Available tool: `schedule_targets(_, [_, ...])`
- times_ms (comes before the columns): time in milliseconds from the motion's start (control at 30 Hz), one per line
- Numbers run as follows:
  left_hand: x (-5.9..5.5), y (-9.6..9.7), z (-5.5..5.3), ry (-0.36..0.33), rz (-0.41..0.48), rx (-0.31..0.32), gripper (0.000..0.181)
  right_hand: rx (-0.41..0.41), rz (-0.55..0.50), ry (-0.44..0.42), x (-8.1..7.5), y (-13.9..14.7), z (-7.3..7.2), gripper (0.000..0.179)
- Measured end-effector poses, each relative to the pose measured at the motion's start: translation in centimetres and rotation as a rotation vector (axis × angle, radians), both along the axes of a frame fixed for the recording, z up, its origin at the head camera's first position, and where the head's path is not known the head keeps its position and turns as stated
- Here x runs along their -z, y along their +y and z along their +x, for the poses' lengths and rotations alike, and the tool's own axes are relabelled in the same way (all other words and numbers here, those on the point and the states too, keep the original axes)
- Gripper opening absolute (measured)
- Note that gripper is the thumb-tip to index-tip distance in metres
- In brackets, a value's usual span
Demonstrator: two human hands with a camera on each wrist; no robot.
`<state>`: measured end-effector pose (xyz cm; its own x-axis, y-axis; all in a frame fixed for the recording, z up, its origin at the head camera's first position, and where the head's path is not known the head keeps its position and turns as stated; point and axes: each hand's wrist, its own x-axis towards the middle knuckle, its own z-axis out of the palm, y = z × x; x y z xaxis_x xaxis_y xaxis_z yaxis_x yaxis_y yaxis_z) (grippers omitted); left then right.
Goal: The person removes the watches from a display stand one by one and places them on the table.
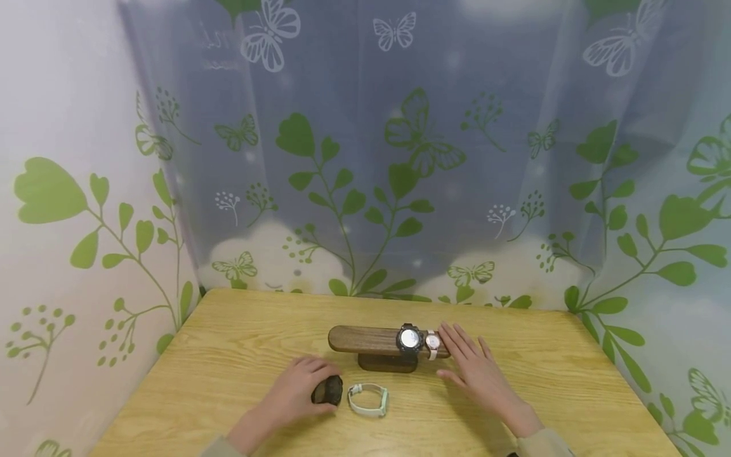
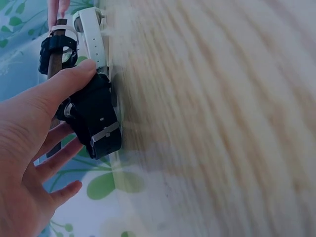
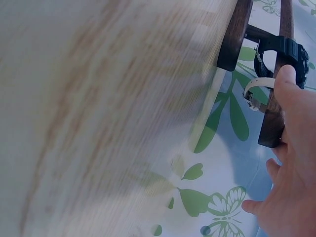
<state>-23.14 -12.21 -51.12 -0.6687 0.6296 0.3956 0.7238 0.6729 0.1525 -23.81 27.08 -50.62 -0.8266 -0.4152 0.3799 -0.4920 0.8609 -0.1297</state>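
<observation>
My left hand [image 1: 297, 390] holds a black wristwatch [image 2: 96, 116] low over the table, thumb on one side and fingers on the other. Beside it, a pale mint watch [image 1: 368, 401] rests on the tabletop with its strap in a loop. A dark wooden watch stand [image 1: 362, 341] has a horizontal bar that carries a second black watch [image 1: 408, 338] and a small white watch [image 1: 433, 343]. At the bar's right end, my right hand [image 1: 476, 371] touches the wood next to the white watch, its fingers mostly straight.
The light wooden table [image 1: 228, 336] lies under everything. Curtains [image 1: 365, 190] printed with leaves and butterflies hang behind it and at both sides. The stand's base [image 1: 388, 363] sits below the bar.
</observation>
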Motion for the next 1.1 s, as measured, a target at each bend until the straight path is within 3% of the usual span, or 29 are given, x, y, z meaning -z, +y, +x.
schedule_targets(400, [0.5, 0.3, -0.1, -0.085, -0.026, -0.031, 0.062, 0.003, 0.004, -0.01, 0.1, 0.1, -0.1, 0.086])
schedule_targets(600, [0.1, 0.1, 0.0, -0.085, 0.037, -0.023, 0.052, 0.003, 0.006, -0.013, 0.1, 0.1, -0.1, 0.085])
schedule_targets(900, [-0.6, -0.2, -0.4, 0.084, 0.235, -0.038, 0.027, -0.003, 0.007, -0.005, 0.1, 0.1, -0.1, 0.087])
schedule_targets(1100, [-1.5, -0.3, -1.0, 0.108, 0.299, -0.088, 0.032, 0.012, 0.008, -0.052, 0.1, 0.2, -0.2, 0.085])
